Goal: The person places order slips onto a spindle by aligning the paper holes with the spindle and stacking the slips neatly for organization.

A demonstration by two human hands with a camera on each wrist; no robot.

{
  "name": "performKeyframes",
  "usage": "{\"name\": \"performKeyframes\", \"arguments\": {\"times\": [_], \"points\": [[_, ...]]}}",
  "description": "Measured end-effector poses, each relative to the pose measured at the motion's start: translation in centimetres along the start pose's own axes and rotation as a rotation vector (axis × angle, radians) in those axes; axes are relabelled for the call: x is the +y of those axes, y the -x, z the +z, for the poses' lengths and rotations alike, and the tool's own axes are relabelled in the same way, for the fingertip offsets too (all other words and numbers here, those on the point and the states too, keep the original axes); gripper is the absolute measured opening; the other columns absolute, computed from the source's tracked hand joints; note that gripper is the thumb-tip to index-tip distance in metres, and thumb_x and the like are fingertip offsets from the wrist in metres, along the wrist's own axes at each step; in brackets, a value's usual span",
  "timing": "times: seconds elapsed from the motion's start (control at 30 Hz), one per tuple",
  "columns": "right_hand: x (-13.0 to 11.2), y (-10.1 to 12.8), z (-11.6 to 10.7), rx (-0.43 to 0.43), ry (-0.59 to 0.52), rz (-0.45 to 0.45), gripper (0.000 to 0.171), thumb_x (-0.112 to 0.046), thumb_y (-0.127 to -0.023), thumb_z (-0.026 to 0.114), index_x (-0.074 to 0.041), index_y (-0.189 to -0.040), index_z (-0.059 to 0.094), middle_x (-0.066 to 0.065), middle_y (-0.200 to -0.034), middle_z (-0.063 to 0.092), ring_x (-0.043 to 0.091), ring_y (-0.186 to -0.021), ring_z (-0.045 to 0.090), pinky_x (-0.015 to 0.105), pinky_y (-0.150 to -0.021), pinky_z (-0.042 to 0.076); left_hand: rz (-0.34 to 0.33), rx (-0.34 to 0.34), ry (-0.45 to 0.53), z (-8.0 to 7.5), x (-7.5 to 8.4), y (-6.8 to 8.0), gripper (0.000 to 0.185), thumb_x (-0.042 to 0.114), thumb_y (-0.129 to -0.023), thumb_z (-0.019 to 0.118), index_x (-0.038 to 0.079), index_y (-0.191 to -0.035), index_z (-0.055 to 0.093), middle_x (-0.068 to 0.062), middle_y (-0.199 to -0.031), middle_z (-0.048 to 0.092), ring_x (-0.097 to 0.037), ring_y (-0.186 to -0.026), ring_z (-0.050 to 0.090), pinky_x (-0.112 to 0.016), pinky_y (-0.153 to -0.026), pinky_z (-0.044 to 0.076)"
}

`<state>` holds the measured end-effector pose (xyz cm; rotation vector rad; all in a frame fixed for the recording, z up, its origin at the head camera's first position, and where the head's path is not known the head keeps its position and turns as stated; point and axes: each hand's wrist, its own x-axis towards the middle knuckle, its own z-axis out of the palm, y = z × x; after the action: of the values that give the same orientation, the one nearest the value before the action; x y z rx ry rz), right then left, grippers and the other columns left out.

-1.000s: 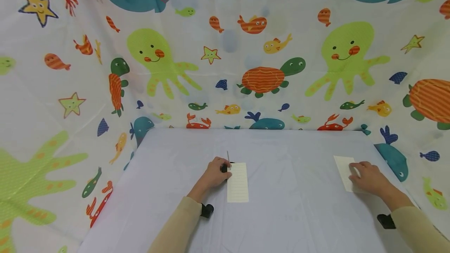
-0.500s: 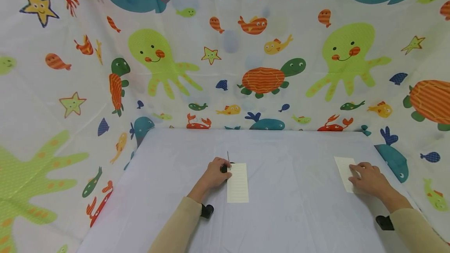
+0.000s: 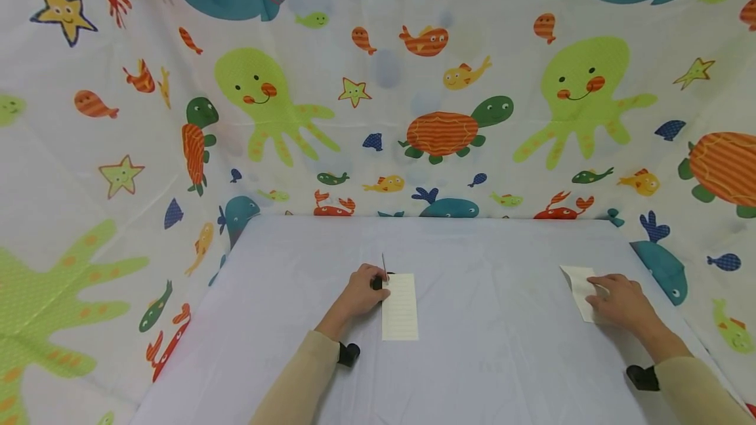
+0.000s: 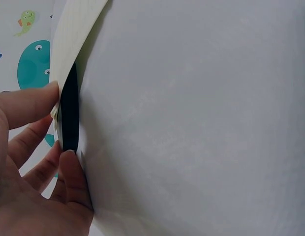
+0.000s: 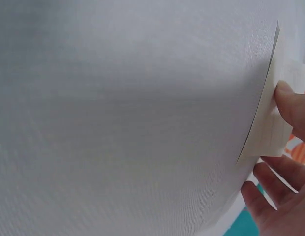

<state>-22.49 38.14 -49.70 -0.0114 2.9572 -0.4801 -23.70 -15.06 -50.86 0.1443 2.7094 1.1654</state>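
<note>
In the head view, my left hand (image 3: 361, 290) grips a paper spike by its black base (image 3: 376, 282); the thin rod (image 3: 384, 264) stands upright. A cream lined slip (image 3: 399, 313) lies over the base, its near end on the table. The left wrist view shows the thumb on this slip (image 4: 76, 34) and fingertips at the edge of the dark base (image 4: 70, 113). At the right, my right hand (image 3: 620, 300) pinches another cream slip (image 3: 581, 288), whose far left corner curls up. In the right wrist view, the thumb presses that slip (image 5: 268, 128); its underside is hidden.
A white cloth (image 3: 472, 359) covers the table. A printed sea-animal curtain (image 3: 378, 97) hangs behind and at both sides. Black wrist mounts (image 3: 348, 354) (image 3: 644, 378) sit by the sleeves.
The right-hand slip has bent, its far left corner curling up off the table. My right hand has shifted slightly. The left hand, the spike and its slip have stayed in place.
</note>
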Motion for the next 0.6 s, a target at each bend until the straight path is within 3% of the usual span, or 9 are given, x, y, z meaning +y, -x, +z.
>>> {"name": "performKeyframes", "arguments": {"times": [0.17, 0.4, 0.6], "points": [[-0.32, 0.21, 0.07, 0.025, -0.027, 0.018, 0.056, -0.020, -0.092, 0.069, 0.012, -0.133, 0.048, 0.046, -0.126, 0.039, 0.065, -0.113, 0.038, 0.075, -0.091, 0.039, 0.004, 0.005, -0.006, 0.01, 0.16, 0.05, 0.021, 0.014, -0.091, 0.074, 0.010, -0.110, 0.066, -0.012, -0.132, 0.054, -0.033, -0.115, 0.048, -0.052, -0.101, 0.042], [-0.68, 0.04, -0.09, -0.037, -0.166, 0.142, 0.067, -0.022, -0.093, 0.069, 0.012, -0.143, 0.038, 0.047, -0.130, 0.032, 0.063, -0.118, 0.035, 0.074, -0.094, 0.039, 0.004, 0.008, -0.008, 0.15, 0.10, 0.13, 0.022, 0.014, -0.090, 0.075, 0.010, -0.110, 0.066, -0.013, -0.132, 0.054, -0.033, -0.115, 0.048, -0.052, -0.102, 0.042], [-0.53, 0.11, -0.43, -0.031, -0.236, 0.154, 0.073, -0.031, -0.094, 0.070, 0.013, -0.143, 0.038, 0.049, -0.136, 0.034, 0.063, -0.122, 0.035, 0.071, -0.097, 0.039, -0.001, 0.008, -0.012, 0.11, 0.11, 0.04, 0.022, 0.015, -0.090, 0.074, 0.010, -0.110, 0.066, -0.012, -0.133, 0.053, -0.033, -0.116, 0.047, -0.052, -0.102, 0.042]]}}
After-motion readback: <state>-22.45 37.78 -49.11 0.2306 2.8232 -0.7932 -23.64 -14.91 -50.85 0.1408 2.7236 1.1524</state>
